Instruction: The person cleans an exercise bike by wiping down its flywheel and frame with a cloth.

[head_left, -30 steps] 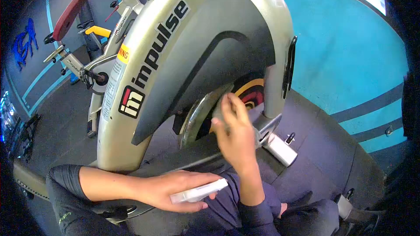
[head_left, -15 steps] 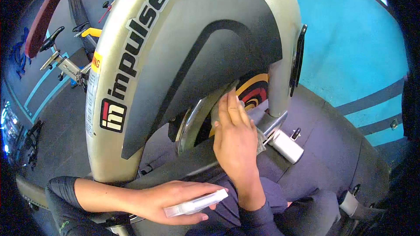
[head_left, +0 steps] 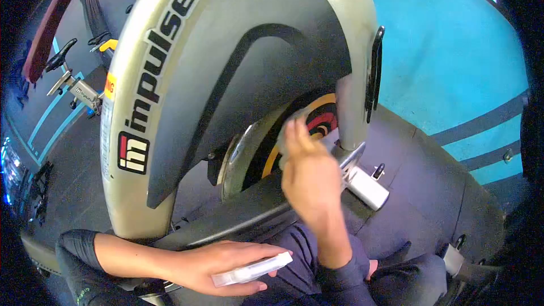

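A greyish cloth (head_left: 288, 130) lies under the fingers of my right hand (head_left: 311, 178), pressed against the flywheel (head_left: 255, 153) of an exercise bike. The hand is slightly blurred, its fingers close together. The wheel has a black face with orange and red rings. Above it is the bike's grey and champagne housing (head_left: 249, 0) marked "impulse". Lower in view, my left hand (head_left: 218, 260) holds a flat white and clear object (head_left: 252, 269) between thumb and fingers. What that object is cannot be told.
A dark frame bar (head_left: 226, 221) runs below the wheel, with a silver cylindrical foot (head_left: 368, 187) at its right. Another bike (head_left: 85, 92) stands at the left. Blue floor (head_left: 442, 51) with grey stripes spreads at the upper right. My bent legs show at the bottom.
The view has shifted, moving the bike slightly left. My right hand has moved off the wheel's upper edge and lies lower across its face with the cloth. My left hand keeps its hold.
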Demonstrator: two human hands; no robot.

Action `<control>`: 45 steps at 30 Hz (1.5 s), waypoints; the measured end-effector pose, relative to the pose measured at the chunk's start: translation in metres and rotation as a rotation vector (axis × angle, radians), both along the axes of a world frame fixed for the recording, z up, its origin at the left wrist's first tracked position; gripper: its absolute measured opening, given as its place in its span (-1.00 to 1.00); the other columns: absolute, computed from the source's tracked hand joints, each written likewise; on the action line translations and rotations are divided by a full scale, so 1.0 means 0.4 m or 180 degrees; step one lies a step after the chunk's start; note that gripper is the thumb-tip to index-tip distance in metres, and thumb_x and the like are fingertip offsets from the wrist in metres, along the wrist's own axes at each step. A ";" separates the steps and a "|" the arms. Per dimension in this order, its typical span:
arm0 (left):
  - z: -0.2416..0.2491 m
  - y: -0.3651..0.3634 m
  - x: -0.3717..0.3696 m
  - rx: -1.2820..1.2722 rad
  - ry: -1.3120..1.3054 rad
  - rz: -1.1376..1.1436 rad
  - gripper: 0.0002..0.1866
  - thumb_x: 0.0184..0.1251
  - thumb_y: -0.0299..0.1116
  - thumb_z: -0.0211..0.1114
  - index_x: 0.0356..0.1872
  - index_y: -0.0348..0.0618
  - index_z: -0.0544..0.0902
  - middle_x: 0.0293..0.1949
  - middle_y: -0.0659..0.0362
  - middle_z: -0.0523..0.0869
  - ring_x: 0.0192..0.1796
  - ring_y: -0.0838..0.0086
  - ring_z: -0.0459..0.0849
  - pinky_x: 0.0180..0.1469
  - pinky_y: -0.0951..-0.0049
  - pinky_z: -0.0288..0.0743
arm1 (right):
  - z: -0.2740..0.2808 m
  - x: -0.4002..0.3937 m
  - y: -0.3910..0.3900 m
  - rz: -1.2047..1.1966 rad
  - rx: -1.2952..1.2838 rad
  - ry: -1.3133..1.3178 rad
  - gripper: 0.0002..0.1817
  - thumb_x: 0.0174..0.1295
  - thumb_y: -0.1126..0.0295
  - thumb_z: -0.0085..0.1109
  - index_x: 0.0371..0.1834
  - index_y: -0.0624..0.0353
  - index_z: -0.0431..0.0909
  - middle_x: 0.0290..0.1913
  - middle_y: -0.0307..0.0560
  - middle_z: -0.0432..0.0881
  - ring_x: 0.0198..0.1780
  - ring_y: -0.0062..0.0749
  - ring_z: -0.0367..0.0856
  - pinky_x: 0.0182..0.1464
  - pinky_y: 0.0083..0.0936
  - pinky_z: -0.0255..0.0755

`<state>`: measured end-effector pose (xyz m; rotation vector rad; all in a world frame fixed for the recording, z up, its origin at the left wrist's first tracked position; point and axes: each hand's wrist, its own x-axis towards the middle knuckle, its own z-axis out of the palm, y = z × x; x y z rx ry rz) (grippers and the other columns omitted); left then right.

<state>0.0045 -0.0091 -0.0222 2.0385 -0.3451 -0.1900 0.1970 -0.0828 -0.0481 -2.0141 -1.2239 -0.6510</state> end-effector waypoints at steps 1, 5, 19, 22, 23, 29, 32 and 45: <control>0.000 0.001 -0.001 0.0016 0.0023 0.0013 -0.35 0.28 -0.43 0.31 0.37 -0.28 0.26 -0.02 0.04 0.63 0.00 0.27 0.66 0.06 0.32 0.52 | -0.013 -0.024 0.000 0.0077 -0.0029 0.0068 -0.44 0.05 0.48 0.06 0.22 0.35 0.44 0.27 0.19 0.45 -0.09 -0.11 0.62 -0.08 -0.25 0.53; 0.009 0.003 0.000 0.0092 0.0077 0.0007 -0.35 0.29 -0.41 0.31 0.37 -0.28 0.26 -0.02 0.04 0.63 0.02 0.28 0.65 0.07 0.32 0.52 | -0.025 -0.076 0.011 -0.0180 -0.0115 -0.0120 -0.41 0.00 0.43 0.13 0.20 0.38 0.46 0.26 0.15 0.48 0.04 -0.13 0.58 -0.05 -0.22 0.42; 0.008 0.003 -0.001 0.0172 0.0065 0.0013 -0.33 0.28 -0.41 0.33 0.40 -0.15 0.27 0.01 0.18 0.63 0.09 0.37 0.63 0.15 0.39 0.49 | -0.030 0.035 0.029 -0.0364 0.0302 0.0232 -0.49 0.10 0.46 0.06 0.16 0.45 0.47 0.18 0.27 0.53 -0.03 0.01 0.62 0.05 -0.26 0.50; 0.010 0.002 0.002 0.0278 0.0155 -0.0032 -0.32 0.28 -0.40 0.33 0.41 -0.15 0.26 0.01 0.18 0.63 0.08 0.35 0.63 0.14 0.38 0.50 | -0.022 -0.035 0.015 -0.0231 0.0015 -0.0105 -0.47 0.03 0.49 0.05 0.15 0.43 0.49 0.18 0.23 0.55 -0.02 -0.03 0.62 0.03 -0.27 0.52; 0.011 0.002 0.002 0.0264 0.0171 -0.0037 -0.32 0.28 -0.40 0.33 0.41 -0.15 0.26 0.01 0.18 0.63 0.08 0.35 0.63 0.14 0.38 0.50 | -0.021 -0.057 0.019 -0.0346 0.0078 -0.0187 -0.48 0.04 0.48 0.06 0.14 0.43 0.50 0.18 0.23 0.55 -0.02 -0.04 0.61 0.04 -0.26 0.51; 0.015 0.001 -0.001 0.0221 0.0235 0.0062 -0.31 0.27 -0.40 0.34 0.41 -0.14 0.26 0.01 0.17 0.63 0.08 0.33 0.63 0.14 0.38 0.50 | -0.028 -0.009 0.033 -0.0296 0.0013 0.0024 -0.47 0.04 0.40 0.11 0.14 0.38 0.52 0.25 0.16 0.50 -0.06 -0.17 0.59 -0.11 -0.33 0.53; 0.020 0.000 -0.003 0.0245 0.0186 0.0064 -0.31 0.26 -0.41 0.34 0.41 -0.14 0.26 0.02 0.17 0.63 0.09 0.34 0.63 0.15 0.37 0.49 | -0.044 0.054 0.047 -0.0499 0.0337 -0.0141 -0.47 0.01 0.44 0.14 0.10 0.45 0.53 0.18 0.20 0.55 -0.12 -0.10 0.60 -0.07 -0.36 0.57; 0.022 0.002 -0.003 0.0246 0.0254 0.0081 -0.30 0.24 -0.43 0.36 0.40 -0.16 0.27 0.02 0.15 0.64 0.09 0.35 0.64 0.15 0.39 0.50 | -0.020 -0.030 0.033 -0.0460 0.0117 -0.0019 -0.51 -0.02 0.51 0.11 0.07 0.37 0.57 0.14 0.14 0.59 -0.08 -0.12 0.63 -0.10 -0.32 0.55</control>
